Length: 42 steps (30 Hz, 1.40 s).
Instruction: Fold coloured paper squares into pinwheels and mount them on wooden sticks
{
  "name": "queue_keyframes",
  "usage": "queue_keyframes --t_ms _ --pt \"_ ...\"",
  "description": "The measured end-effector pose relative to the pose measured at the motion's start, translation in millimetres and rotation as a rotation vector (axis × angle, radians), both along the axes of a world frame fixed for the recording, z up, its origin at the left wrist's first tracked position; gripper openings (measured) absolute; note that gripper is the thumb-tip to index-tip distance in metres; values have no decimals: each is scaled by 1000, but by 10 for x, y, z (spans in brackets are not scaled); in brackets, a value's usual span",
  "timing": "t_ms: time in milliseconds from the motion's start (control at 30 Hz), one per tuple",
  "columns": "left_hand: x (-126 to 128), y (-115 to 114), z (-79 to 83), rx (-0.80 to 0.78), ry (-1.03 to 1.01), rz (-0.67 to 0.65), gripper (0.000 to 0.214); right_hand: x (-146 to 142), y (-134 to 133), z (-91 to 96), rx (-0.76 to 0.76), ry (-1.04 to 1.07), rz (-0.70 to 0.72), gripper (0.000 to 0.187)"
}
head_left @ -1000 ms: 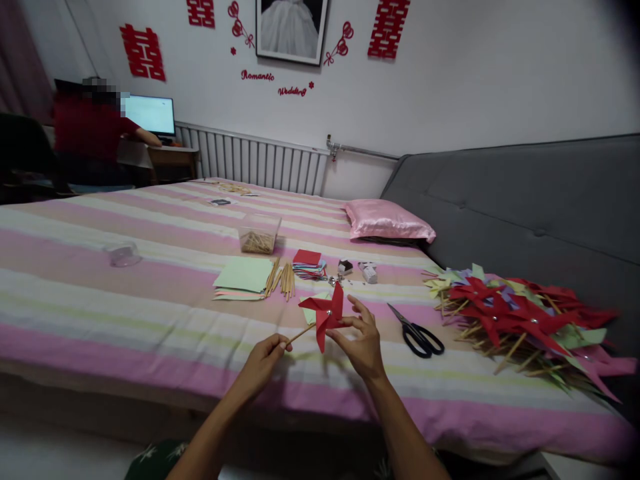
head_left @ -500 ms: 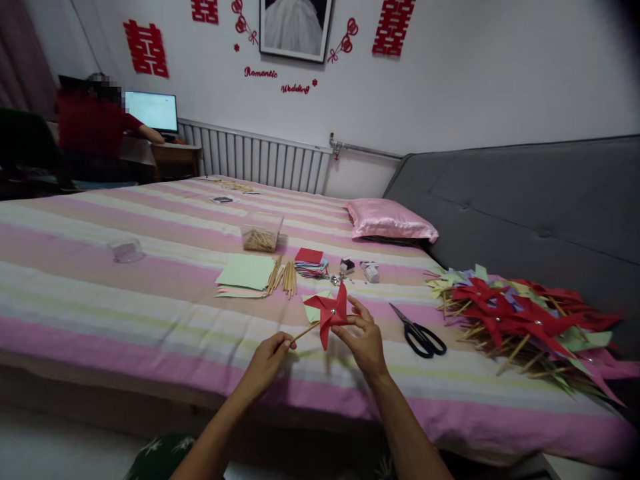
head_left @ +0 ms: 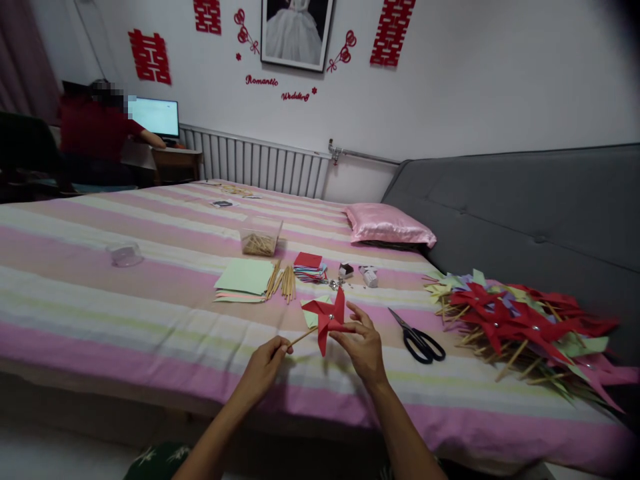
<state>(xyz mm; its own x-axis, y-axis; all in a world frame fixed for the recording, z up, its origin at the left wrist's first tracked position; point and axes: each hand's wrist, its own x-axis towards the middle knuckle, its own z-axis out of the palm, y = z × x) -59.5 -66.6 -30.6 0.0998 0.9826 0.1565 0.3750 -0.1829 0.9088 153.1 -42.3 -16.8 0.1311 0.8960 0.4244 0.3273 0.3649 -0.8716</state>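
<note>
A red paper pinwheel [head_left: 325,319] on a thin wooden stick [head_left: 304,335] is held just above the bed. My left hand [head_left: 266,363] is closed around the lower end of the stick. My right hand [head_left: 364,347] has its thumb and bent fingers at the right-hand red blade, pinching it, with the upper fingers a little apart. A silvery pin head shows at the pinwheel's centre. Behind it lies a pale green paper piece [head_left: 311,316], partly covered. Black-handled scissors [head_left: 423,345] lie to the right of my right hand.
A heap of finished pinwheels [head_left: 530,327] lies at right. Farther back are green paper sheets [head_left: 243,277], loose sticks [head_left: 288,283], a red-topped paper stack [head_left: 308,261], small boxes [head_left: 369,276] and a clear box of sticks [head_left: 260,241]. A pink pillow [head_left: 390,224] rests by the headboard. Someone sits at a desk.
My hands and the pinwheel have barely moved; the right fingers have shifted slightly on the blade. The whole view has tilted up a little.
</note>
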Motion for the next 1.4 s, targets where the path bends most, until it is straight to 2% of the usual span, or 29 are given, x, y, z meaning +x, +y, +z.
queue_keyframes --t_ms 467,767,900,1100,1233,1400 --pt "-13 21 -43 -10 14 -32 27 3 10 -30 -12 20 -20 18" --pt "-165 29 21 31 96 107 26 85 8 26 123 -4 -125 23" --pt "-186 12 56 51 187 132 26 109 23 -2 152 -14 -94 28" --pt "-185 11 79 103 360 166 26 78 12 -18 215 -205 -3 34" --pt "-183 -8 103 217 513 194 25 47 -10 -15 298 -380 -41 33" --pt "-171 -42 146 348 644 235 22 32 -10 -33 330 -545 -112 31"
